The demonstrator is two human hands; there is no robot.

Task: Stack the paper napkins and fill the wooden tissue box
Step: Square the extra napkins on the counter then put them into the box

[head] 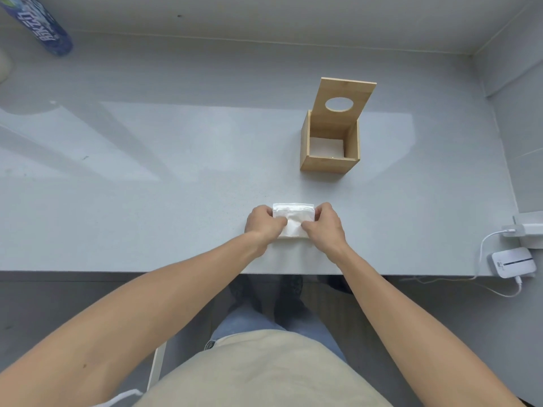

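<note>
A small stack of white paper napkins (293, 216) lies on the grey table (176, 186) near its front edge. My left hand (263, 223) grips the stack's left side and my right hand (323, 226) grips its right side, thumbs pressing on top. Farther back and to the right stands the wooden tissue box (329, 163), open, with its lid (342, 105) tilted up at the back; the lid has a round hole. White shows at the bottom inside the box.
A blue bottle (44, 27) lies at the far left corner. At the right edge sit a white device (511, 262) with a cable and a white charger block (523, 229). A wall closes off the back and right side.
</note>
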